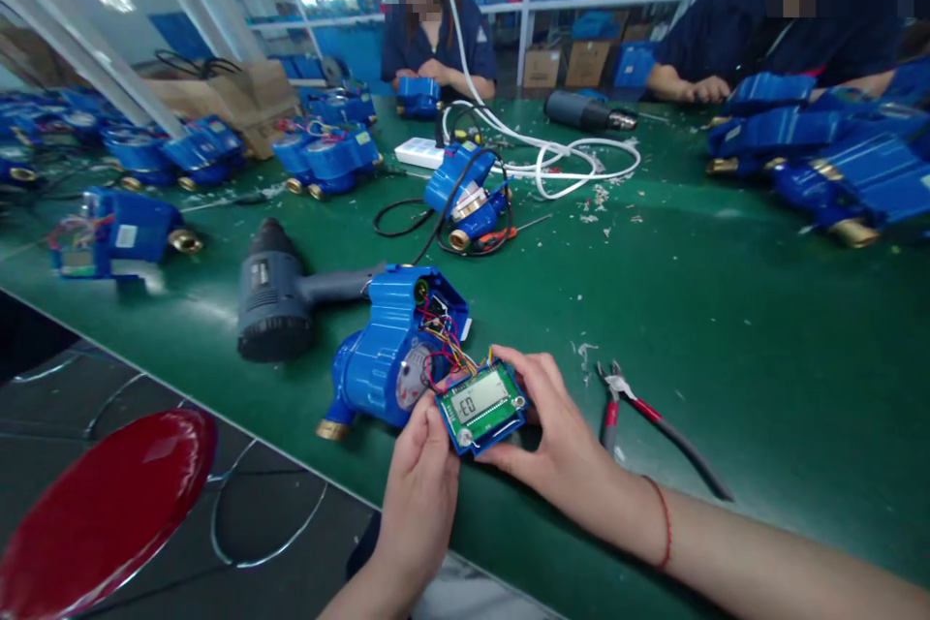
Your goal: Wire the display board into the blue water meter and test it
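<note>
Both of my hands hold a small green circuit board with an LCD screen set in a blue frame, near the table's front edge. My left hand grips its lower left corner. My right hand wraps its right side, fingers closed on it. Coloured wires run from the board into an opened blue water meter with a brass fitting, lying just behind and to the left of the board.
A dark heat gun lies left of the meter. Red-handled cutters lie to the right. Several blue meters, a white cable and a second heat gun cover the green table. Two people work opposite. A red stool stands lower left.
</note>
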Demonstrator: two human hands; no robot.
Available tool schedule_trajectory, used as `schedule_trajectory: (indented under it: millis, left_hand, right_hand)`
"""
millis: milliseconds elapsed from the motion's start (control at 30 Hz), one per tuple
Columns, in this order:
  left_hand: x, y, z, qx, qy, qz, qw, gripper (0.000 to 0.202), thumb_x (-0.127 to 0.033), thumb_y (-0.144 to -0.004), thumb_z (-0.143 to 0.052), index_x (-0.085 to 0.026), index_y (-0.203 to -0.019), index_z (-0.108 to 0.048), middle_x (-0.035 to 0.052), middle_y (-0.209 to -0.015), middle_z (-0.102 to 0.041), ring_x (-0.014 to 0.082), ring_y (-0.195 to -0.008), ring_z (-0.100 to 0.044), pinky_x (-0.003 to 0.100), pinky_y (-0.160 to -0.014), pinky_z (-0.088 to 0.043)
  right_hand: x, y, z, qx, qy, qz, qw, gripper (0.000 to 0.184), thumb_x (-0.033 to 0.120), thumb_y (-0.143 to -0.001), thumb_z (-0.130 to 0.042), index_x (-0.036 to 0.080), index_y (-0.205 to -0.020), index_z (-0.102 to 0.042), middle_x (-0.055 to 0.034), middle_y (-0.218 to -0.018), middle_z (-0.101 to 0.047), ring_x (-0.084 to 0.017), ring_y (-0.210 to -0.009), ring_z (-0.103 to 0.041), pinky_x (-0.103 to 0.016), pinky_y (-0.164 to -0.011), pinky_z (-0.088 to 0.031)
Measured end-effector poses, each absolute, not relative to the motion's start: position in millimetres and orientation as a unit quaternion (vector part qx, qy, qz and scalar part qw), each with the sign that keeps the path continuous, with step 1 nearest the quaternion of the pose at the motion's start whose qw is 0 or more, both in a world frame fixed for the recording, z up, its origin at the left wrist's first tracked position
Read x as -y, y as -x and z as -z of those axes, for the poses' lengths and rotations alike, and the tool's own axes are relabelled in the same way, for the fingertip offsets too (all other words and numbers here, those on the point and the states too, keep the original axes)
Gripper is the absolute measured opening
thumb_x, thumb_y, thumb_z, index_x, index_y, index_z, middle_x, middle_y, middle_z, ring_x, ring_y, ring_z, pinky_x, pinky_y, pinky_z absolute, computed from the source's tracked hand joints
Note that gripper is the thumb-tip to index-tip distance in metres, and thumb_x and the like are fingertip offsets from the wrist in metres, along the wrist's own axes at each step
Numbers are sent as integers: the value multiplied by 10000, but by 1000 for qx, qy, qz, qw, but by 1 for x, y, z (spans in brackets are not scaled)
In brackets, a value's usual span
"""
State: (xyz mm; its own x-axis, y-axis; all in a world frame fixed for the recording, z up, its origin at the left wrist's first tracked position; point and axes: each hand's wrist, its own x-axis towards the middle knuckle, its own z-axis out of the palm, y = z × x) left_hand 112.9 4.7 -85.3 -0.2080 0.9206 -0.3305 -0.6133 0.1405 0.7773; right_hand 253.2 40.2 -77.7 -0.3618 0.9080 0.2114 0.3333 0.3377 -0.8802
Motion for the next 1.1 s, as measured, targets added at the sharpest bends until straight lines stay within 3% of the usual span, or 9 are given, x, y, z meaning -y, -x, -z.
schedule_trajectory:
  millis: [133,300,467,667,900,1100]
  left_hand:
    - [-2,-113,85,-427,-151,-658,602,313,-375,-824,-700,-239,-1106,-687,47,-1123,-730,221,-1171,-609,371,-1070,-416]
    - [0,-113,80,-396,-142,-664,618,265,-340,-807,-724,-201,-1033,-717,63,-1064,-748,229,-1135,-633,390,-1080,-406]
    - [0,-111,77,-376,-157,-657,634,242,-325,-843,-687,-204,-1049,-721,68,-1074,-749,229,-1164,-619,399,-1101,-381]
    - [0,-109,77,-389,-142,-644,643,291,-351,-785,-745,-190,-1026,-726,88,-1095,-746,267,-1192,-603,441,-1107,-374]
    - [2,-109,77,-440,-77,-630,636,440,-388,-710,-806,-230,-1105,-694,68,-1212,-706,259,-1287,-523,394,-1131,-348]
    - [6,-107,79,-486,-101,-603,625,574,-486,-710,-776,-222,-1203,-645,95,-1328,-632,287,-1308,-499,386,-1112,-382]
  right_hand:
    - [-41,-251,82,725,419,-368,403,745,197,-655,-845,258,-1255,-408,-59,-1167,-456,-217,-1076,-523,-390,-921,-516]
    - [-38,-250,88,724,405,-393,396,778,212,-669,-840,283,-1273,-355,-63,-1265,-490,-215,-1107,-564,-364,-915,-505]
    - [-36,-251,87,700,408,-460,363,754,227,-722,-802,289,-1287,-306,-26,-1109,-618,-198,-973,-652,-317,-788,-532]
    - [-37,-251,85,709,415,-447,355,754,220,-718,-798,275,-1278,-296,-31,-1066,-634,-207,-915,-673,-317,-738,-542]
    - [-34,-250,82,766,419,-386,297,841,164,-791,-721,294,-1401,-156,-104,-1217,-607,-268,-1040,-657,-428,-839,-557]
    - [-32,-247,82,787,417,-343,297,894,67,-793,-674,296,-1418,-78,-155,-1284,-556,-280,-1125,-622,-441,-896,-556]
